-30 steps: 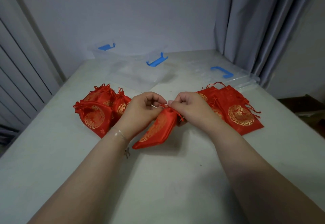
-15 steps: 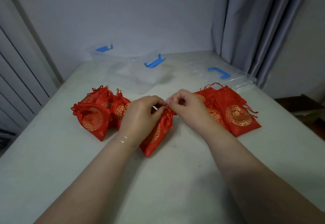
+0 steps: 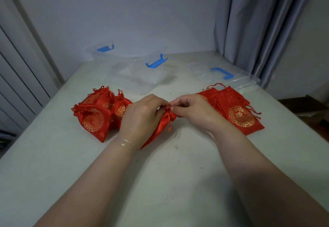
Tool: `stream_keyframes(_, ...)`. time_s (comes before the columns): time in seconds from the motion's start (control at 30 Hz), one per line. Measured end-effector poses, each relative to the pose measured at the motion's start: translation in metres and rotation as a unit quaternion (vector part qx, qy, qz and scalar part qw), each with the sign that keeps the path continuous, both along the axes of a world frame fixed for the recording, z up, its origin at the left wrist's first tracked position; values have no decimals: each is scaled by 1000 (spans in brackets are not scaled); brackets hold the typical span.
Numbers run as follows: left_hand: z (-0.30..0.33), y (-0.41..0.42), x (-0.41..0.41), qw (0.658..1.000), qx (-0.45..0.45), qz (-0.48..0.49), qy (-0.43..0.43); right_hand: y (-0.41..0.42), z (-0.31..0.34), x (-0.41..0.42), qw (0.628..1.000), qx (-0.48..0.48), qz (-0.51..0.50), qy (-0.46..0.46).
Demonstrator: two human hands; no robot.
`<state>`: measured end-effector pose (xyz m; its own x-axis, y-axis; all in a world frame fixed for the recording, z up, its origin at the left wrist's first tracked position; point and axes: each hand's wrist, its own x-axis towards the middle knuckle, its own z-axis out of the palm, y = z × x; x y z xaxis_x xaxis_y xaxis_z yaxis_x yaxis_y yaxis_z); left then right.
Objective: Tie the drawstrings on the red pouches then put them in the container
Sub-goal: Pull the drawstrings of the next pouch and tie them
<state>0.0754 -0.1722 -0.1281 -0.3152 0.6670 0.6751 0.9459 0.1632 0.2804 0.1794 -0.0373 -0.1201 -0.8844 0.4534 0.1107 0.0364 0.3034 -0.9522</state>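
Pouch: a red drawstring pouch [image 3: 162,122] is held at table [image 3: 178,182] centre, its gathered neck between both sets of fingertips.
Left hand [image 3: 142,118]: fingers curled, neck pinched, knuckles up.
Right hand [image 3: 193,110]: drawstring [image 3: 170,120] pinched, wrist angled inward.

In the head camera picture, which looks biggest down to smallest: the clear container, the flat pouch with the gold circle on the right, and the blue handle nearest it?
1. Clear container
2. Flat pouch, though it lies nearer the camera
3. Blue handle
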Motion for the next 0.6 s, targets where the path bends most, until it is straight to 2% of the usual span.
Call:
stream_keyframes(0.1,2,0,1,1000,-3,18,4,-5,1,0,1000,13,-25,6)
stream_keyframes(0.27,5,-4,-1,997,-45,53,20,-10,-1,-2,976,185,-110,-27)
stream_keyframes(0.4,5,-1,-3,992,-119,37,24,-8,0,-1,951,275,-123,-68)
stream_keyframes(0.53,3,-3,-6,988,-144,-27,-37,-7,-2,-2,932,342,-114,-43)
stream_keyframes(0.6,4,-6,-9,982,-153,-54,-99,-5,-4,-1,939,334,-85,-12)
